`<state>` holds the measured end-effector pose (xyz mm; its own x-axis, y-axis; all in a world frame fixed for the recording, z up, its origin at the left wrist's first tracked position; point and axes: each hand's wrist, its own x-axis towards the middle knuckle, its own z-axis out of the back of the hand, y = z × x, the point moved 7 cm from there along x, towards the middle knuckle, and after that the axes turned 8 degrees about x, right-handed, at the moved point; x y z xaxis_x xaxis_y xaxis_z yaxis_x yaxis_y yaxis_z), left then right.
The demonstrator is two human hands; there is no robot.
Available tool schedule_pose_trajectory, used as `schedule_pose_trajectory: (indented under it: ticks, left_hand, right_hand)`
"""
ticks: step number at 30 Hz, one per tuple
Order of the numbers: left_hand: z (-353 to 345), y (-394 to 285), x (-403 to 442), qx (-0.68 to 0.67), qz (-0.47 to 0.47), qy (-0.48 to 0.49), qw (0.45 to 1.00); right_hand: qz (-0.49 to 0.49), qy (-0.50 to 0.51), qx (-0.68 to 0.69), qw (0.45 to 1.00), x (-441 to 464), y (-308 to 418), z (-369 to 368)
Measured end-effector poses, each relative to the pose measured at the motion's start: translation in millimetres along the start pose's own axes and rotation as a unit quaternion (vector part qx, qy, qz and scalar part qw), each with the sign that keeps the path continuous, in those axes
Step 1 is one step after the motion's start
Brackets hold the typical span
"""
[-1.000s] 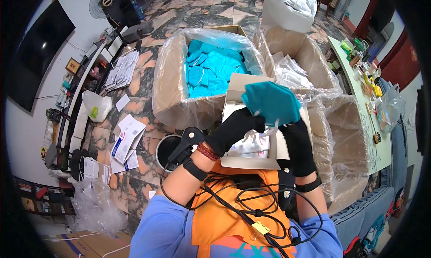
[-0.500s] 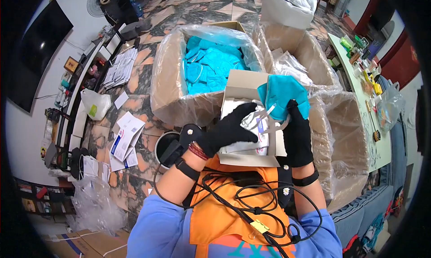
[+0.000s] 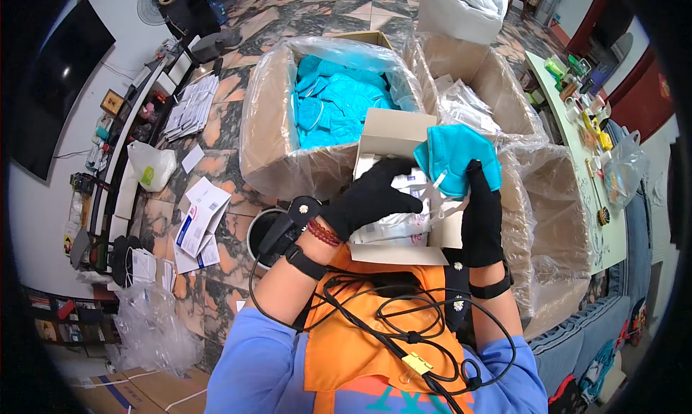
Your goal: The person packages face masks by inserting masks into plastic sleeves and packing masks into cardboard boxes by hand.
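A teal face mask [image 3: 461, 158] is pinched at its lower edge in my right hand [image 3: 481, 216], which wears a black glove. Its white straps hang toward the left. Beneath and beside it sits a small open carton [image 3: 395, 131], holding white printed packets [image 3: 393, 231]. Over these packets is my left hand [image 3: 375, 199], also black-gloved, with thumb and forefinger spread apart. Its other fingers are partly hidden, and I see nothing clearly gripped in it.
A large lined box [image 3: 270, 125] full of teal masks stands ahead. Right of it, another lined box [image 3: 522, 115] holds white packets. A third lined box [image 3: 555, 197] is nearer me. Flattened cartons [image 3: 204, 226] lie on the floor at left; a cluttered table [image 3: 613, 234] stands at right.
My left hand has shifted slightly right and down over the packets, its thumb still apart from the forefinger. The mask in my right hand has tilted and moved a little to the right.
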<state>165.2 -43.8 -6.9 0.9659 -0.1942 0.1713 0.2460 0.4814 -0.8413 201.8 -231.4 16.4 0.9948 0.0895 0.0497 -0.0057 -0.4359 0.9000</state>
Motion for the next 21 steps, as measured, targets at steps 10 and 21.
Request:
schedule_pose_trajectory:
  ticks: [10,21]
  left_hand:
    - [-22.2,-14.9,5.3,-0.309,0.152,0.060,0.937]
    - [-36.8,-14.5,9.6,-0.170,0.124,0.142,0.967]
  right_hand:
    - [0.024,0.021,-0.046,0.998,-2.7,1.8,-14.4]
    - [0.015,-0.059,-0.037,0.997,-7.2,-23.0,12.6]
